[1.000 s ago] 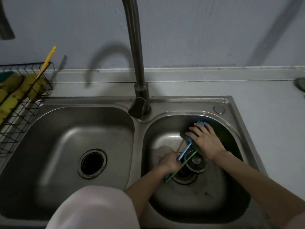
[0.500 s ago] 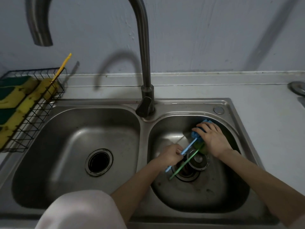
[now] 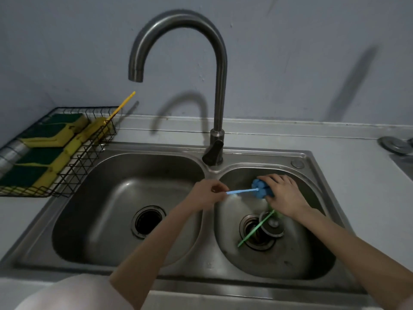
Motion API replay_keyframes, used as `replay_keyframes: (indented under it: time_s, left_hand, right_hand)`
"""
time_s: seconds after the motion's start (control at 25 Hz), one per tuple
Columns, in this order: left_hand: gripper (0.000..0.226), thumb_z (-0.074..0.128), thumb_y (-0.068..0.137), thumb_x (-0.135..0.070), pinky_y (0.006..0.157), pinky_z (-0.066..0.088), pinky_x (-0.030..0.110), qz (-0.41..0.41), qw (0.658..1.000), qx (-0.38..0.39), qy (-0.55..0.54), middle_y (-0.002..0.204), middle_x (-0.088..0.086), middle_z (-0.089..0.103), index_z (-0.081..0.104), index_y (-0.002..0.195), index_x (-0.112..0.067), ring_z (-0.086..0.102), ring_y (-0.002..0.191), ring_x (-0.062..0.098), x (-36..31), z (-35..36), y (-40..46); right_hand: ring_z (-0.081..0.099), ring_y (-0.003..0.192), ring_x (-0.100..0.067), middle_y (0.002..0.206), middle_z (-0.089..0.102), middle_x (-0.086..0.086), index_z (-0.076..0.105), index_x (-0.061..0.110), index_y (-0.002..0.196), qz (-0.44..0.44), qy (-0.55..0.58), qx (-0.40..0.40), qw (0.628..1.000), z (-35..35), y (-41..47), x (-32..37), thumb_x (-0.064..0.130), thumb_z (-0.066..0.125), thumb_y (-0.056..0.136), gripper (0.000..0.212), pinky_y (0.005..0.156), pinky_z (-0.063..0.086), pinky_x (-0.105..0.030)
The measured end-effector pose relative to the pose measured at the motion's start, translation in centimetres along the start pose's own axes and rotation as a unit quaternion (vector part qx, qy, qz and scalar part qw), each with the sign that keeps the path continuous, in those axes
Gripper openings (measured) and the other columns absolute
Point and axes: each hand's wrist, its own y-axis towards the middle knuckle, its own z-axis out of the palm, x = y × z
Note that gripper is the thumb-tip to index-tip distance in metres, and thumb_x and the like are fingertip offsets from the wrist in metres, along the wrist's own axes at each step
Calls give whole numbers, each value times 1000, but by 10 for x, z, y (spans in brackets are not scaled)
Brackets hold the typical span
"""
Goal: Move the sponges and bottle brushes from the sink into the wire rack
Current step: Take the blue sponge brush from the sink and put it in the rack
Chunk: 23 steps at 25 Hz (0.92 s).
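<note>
While gripping the thin handle of the light-blue bottle brush with a blue sponge head (image 3: 259, 190), left hand (image 3: 206, 193) pinched shut on that handle above the ridge between the two basins. Right hand (image 3: 282, 194) curled around the blue sponge head, at about 1 o'clock in the right basin of the stainless-steel double sink (image 3: 317, 166). Brush held roughly level, handle end toward 9 o'clock, head toward 3 o'clock. Under the right hand, a green-handled bottle brush (image 3: 254, 229), lying slantwise across the right drain, handle tip toward 7 o'clock, head hidden beneath the wrist. At 10 o'clock on the grey worktop (image 3: 357, 186), a black wire rack (image 3: 89, 148) just beside the left basin, loaded with yellow sponges with green scouring faces (image 3: 44, 157) and a yellow-handled brush (image 3: 121, 106) poking up past the rear rim toward 1 o'clock. At 12 o'clock, a curved steel gooseneck tap (image 3: 219, 90), spout over the left basin.
</note>
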Motion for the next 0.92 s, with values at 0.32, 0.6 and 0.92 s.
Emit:
replay_keyframes:
  time_s: [0.32,0.6,0.92]
  left_hand:
    - [22,65,76,-8,69,48,13,44,995,-44,-81,93,3,69,63,97,-15,60,64,-8,13,-75,-41]
    - [14,67,77,-15,82,53,30,49,974,-163,-151,86,8,69,63,90,-19,67,82,21,46,-146,-85]
    - [8,63,80,-18,77,50,18,61,971,-201,-115,87,0,65,59,85,-22,62,80,2,97,-233,-115]
  right_hand:
    - [45,119,-29,133,49,-5,37,23,135,-34,56,2,998,-17,13,64,24,57,82,57,105,34,-40]
    - [48,117,-32,132,50,-9,37,18,136,-78,82,-4,994,-23,36,158,25,57,84,56,104,37,-42]
    - [46,122,-30,131,52,-12,41,15,132,-117,95,4,989,-23,77,263,24,59,83,53,105,36,-38]
